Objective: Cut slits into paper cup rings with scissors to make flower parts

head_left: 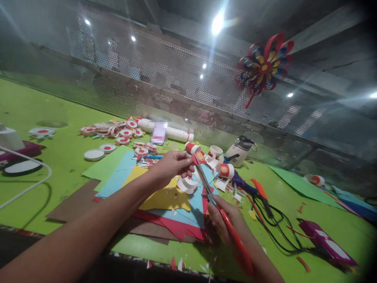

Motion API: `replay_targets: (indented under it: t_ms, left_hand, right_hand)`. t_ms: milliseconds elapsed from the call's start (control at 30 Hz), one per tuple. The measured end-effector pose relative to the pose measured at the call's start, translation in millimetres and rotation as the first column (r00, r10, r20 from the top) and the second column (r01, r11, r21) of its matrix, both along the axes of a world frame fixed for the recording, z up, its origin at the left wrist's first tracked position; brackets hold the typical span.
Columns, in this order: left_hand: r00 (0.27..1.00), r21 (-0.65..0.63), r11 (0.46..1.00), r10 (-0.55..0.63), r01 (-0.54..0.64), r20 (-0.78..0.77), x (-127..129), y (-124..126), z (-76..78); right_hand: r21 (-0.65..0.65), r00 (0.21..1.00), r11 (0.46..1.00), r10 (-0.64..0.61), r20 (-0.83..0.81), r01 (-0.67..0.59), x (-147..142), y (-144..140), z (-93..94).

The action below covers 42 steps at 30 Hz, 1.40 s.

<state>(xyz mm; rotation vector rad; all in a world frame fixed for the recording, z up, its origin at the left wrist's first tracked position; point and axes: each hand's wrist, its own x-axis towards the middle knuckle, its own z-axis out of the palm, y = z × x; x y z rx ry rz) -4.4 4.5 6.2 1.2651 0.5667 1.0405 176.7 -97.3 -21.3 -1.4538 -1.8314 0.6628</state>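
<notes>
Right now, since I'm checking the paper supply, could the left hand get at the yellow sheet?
Probably yes: the yellow sheet looks close below the left hand, its near part uncovered, though that hand already holds a red piece.

Paper sheets point(113, 177) lie on the table point(26, 102) beneath the grip of the left hand point(169, 167), paper discs point(125, 133) beyond it leftward; right of the right hand's point(232, 211) grip lies a power strip point(331, 240), beyond it a lidded jug point(240, 154).

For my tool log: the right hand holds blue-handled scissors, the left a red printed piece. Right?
The handles are red, not blue, as the head view shows. The right hand holds the scissors, the left hand a red printed piece.
</notes>
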Motion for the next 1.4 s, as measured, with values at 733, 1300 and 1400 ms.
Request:
replay_targets:
  t_ms: [733, 1300, 1400]
  left_hand:
    - [0.995, 0.045, 0.996, 0.076, -0.073, -0.065, 3.3, -4.1, 0.3]
    - [0.996, 0.03, 0.997, 0.071, -0.07, -0.055, 4.0, -4.7, 0.9]
    - [0.996, 0.021, 0.998, 0.068, -0.067, -0.051, 4.2, -4.5, 0.4]
  right_hand:
    - [-0.067, 0.996, 0.997, -0.033, -0.084, 0.027, -3.1, -3.3, 0.6]
    - [-0.06, 0.996, 0.998, -0.031, -0.084, 0.026, -0.5, -2.1, -3.9]
    - [-0.044, 0.997, 0.999, -0.032, -0.072, 0.029, -1.2, -2.0, -4.1]
